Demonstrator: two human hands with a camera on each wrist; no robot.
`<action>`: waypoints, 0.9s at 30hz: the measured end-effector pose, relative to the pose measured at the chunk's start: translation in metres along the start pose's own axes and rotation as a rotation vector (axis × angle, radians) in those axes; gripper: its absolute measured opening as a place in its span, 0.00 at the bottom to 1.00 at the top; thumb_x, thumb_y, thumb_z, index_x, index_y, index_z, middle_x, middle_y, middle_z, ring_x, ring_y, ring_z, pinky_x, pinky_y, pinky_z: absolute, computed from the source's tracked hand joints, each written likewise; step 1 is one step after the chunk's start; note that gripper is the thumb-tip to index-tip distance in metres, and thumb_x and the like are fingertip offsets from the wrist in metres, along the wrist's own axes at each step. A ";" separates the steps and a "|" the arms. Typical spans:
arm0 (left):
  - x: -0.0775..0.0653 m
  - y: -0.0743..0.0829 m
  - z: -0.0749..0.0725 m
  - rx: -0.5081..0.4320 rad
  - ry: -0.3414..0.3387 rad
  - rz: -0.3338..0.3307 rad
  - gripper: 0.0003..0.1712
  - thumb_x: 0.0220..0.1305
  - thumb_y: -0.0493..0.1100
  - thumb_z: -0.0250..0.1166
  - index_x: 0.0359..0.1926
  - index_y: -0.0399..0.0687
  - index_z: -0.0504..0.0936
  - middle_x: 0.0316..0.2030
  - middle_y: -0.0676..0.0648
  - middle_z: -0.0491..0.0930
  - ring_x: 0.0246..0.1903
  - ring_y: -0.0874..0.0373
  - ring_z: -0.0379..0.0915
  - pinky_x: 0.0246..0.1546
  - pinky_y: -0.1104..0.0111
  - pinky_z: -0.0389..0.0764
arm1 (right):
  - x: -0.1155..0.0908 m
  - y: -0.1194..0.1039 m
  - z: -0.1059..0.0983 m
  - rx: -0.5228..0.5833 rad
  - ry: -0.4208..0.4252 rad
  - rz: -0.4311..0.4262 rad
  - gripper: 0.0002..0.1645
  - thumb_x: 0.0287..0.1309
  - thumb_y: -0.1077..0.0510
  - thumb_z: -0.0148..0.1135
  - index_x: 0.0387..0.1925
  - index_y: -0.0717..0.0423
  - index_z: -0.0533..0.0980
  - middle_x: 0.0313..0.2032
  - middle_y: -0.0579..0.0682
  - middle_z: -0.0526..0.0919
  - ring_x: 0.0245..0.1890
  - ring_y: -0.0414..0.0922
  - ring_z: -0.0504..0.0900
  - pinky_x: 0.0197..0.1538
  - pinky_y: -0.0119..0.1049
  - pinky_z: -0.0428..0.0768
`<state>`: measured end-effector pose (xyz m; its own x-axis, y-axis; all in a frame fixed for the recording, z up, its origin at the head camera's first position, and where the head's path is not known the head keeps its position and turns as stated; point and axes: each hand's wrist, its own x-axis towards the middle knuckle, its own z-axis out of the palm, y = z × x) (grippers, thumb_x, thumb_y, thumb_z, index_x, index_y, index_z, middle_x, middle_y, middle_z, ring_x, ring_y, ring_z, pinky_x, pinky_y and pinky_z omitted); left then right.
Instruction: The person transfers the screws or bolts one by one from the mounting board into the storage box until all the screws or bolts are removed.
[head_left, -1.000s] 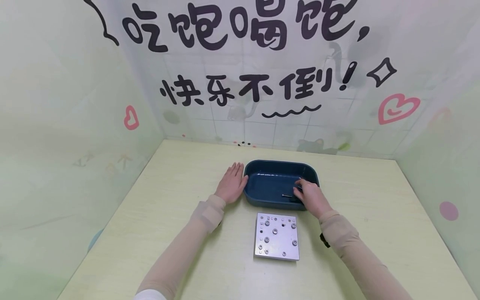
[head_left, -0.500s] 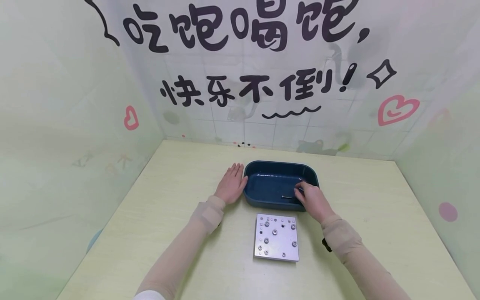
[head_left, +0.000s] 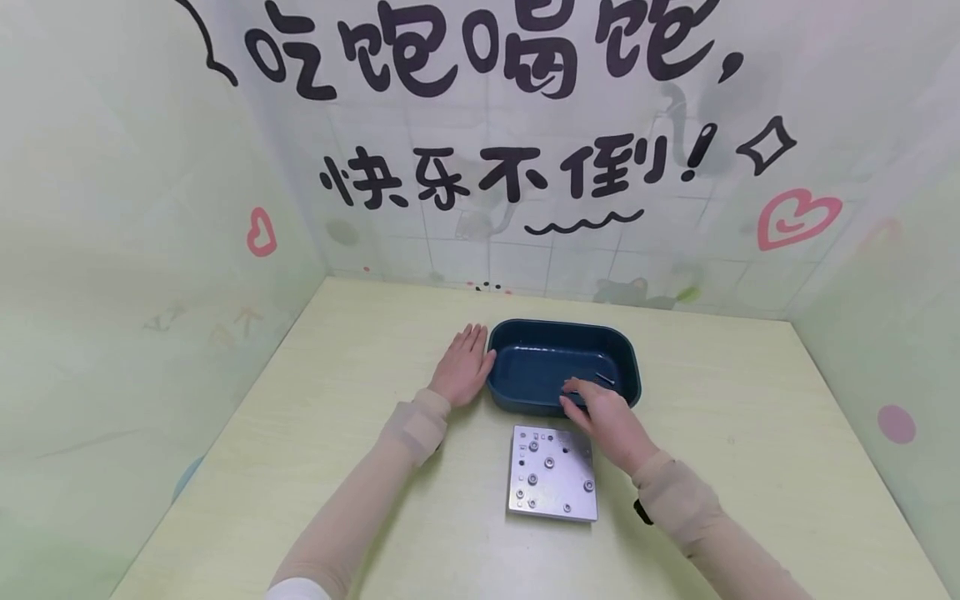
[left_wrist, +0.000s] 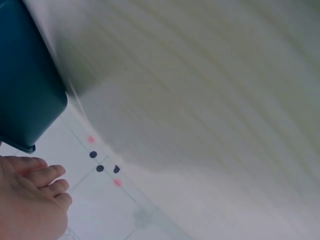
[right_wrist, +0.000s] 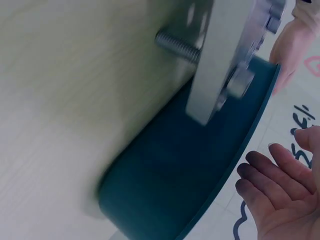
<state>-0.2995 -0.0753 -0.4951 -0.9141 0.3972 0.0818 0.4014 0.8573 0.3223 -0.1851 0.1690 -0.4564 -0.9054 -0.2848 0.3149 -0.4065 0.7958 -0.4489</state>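
Note:
In the head view, my left hand (head_left: 460,367) lies beside the left end of the dark blue tray (head_left: 498,398), fingers extended and the thumb side at its rim. The left wrist view shows these fingers next to the tray's wall. My right hand (head_left: 609,417) hangs over the tray's front right rim, thumb and forefinger apart. No held object shows in the right wrist view, where the fingers are loosely bent. A thin screw (head_left: 605,379) lies in the tray's right end. In front stands a square metal plate (head_left: 562,487) with several socket-head screws; its upper right corner is shaded.
The tray and plate stand on a pale wooden table (head_left: 375,350). Printed wall panels (head_left: 480,267) enclose the back and sides. A threaded screw end (right_wrist: 177,46) projects below the plate in the right wrist view.
My right hand has shifted left and toward the front rim, uncovering the screw at the right end. The screw near the tray's front is now hidden behind it. My left hand stays in place.

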 end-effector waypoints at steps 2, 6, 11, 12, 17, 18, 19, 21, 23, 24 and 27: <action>0.000 0.000 0.000 -0.013 0.006 0.006 0.35 0.79 0.52 0.37 0.75 0.31 0.52 0.75 0.34 0.53 0.77 0.44 0.42 0.78 0.57 0.44 | -0.003 -0.004 0.002 0.002 0.004 -0.019 0.14 0.66 0.58 0.62 0.48 0.63 0.80 0.48 0.58 0.86 0.49 0.53 0.85 0.50 0.45 0.85; -0.002 0.000 -0.002 -0.034 0.020 0.024 0.36 0.79 0.53 0.36 0.74 0.29 0.53 0.74 0.32 0.54 0.77 0.42 0.43 0.78 0.55 0.45 | -0.008 -0.010 0.005 0.005 -0.005 -0.037 0.13 0.66 0.58 0.62 0.48 0.61 0.80 0.49 0.58 0.85 0.51 0.54 0.85 0.52 0.46 0.84; -0.003 0.001 -0.003 -0.026 0.020 0.022 0.36 0.79 0.53 0.36 0.74 0.30 0.54 0.74 0.33 0.54 0.76 0.42 0.44 0.78 0.55 0.45 | -0.010 -0.015 0.005 0.010 -0.011 -0.057 0.14 0.66 0.58 0.61 0.49 0.62 0.79 0.50 0.58 0.85 0.52 0.54 0.84 0.53 0.47 0.83; -0.002 0.001 -0.002 -0.023 0.013 0.014 0.35 0.79 0.53 0.37 0.74 0.30 0.53 0.75 0.34 0.53 0.77 0.43 0.43 0.78 0.56 0.45 | -0.010 -0.016 0.005 0.009 -0.012 -0.059 0.14 0.66 0.58 0.61 0.49 0.62 0.79 0.51 0.58 0.85 0.52 0.54 0.84 0.53 0.47 0.83; 0.000 0.000 0.000 0.007 0.003 -0.001 0.35 0.79 0.53 0.38 0.75 0.32 0.53 0.75 0.35 0.53 0.77 0.44 0.43 0.78 0.57 0.46 | -0.014 -0.020 0.005 0.011 -0.029 -0.056 0.15 0.66 0.58 0.62 0.50 0.61 0.78 0.50 0.56 0.86 0.51 0.53 0.85 0.53 0.45 0.84; 0.000 0.000 0.000 0.007 0.003 -0.002 0.35 0.79 0.53 0.38 0.75 0.32 0.53 0.75 0.35 0.53 0.77 0.44 0.43 0.78 0.57 0.46 | -0.016 -0.021 0.005 0.012 -0.032 -0.057 0.15 0.65 0.58 0.63 0.51 0.61 0.78 0.49 0.55 0.86 0.51 0.53 0.85 0.53 0.45 0.84; 0.000 0.000 0.000 0.008 0.002 -0.001 0.35 0.79 0.53 0.37 0.75 0.32 0.53 0.75 0.35 0.53 0.77 0.44 0.43 0.78 0.57 0.46 | -0.018 -0.022 0.005 0.013 -0.031 -0.062 0.16 0.65 0.58 0.63 0.51 0.61 0.78 0.49 0.55 0.86 0.51 0.53 0.85 0.53 0.45 0.84; 0.000 -0.001 0.001 0.007 0.001 0.000 0.35 0.79 0.53 0.36 0.75 0.32 0.53 0.75 0.35 0.53 0.77 0.44 0.43 0.78 0.56 0.46 | -0.023 -0.023 0.006 0.011 -0.025 -0.082 0.16 0.63 0.59 0.64 0.51 0.60 0.79 0.48 0.55 0.86 0.51 0.52 0.85 0.53 0.44 0.84; 0.000 -0.001 0.001 0.006 0.001 0.003 0.35 0.79 0.53 0.36 0.75 0.32 0.53 0.75 0.35 0.53 0.77 0.44 0.43 0.78 0.56 0.46 | -0.027 -0.023 0.007 0.004 -0.016 -0.103 0.15 0.62 0.60 0.66 0.50 0.60 0.79 0.48 0.55 0.86 0.52 0.52 0.85 0.54 0.44 0.83; 0.000 -0.001 0.001 0.005 0.001 0.005 0.35 0.79 0.54 0.35 0.75 0.32 0.53 0.75 0.35 0.53 0.77 0.44 0.43 0.78 0.56 0.46 | -0.030 -0.024 0.008 0.001 -0.009 -0.116 0.15 0.61 0.60 0.66 0.50 0.59 0.79 0.49 0.55 0.86 0.52 0.52 0.85 0.54 0.43 0.83; 0.001 -0.001 0.001 0.005 0.001 0.005 0.35 0.79 0.53 0.35 0.75 0.32 0.53 0.75 0.35 0.53 0.77 0.44 0.43 0.78 0.56 0.46 | -0.036 -0.024 0.011 -0.002 0.001 -0.144 0.15 0.60 0.61 0.67 0.49 0.59 0.79 0.49 0.57 0.86 0.51 0.52 0.85 0.53 0.43 0.84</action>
<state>-0.3004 -0.0755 -0.4959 -0.9120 0.4016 0.0841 0.4065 0.8569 0.3168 -0.1442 0.1541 -0.4660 -0.8375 -0.3955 0.3771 -0.5319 0.7480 -0.3970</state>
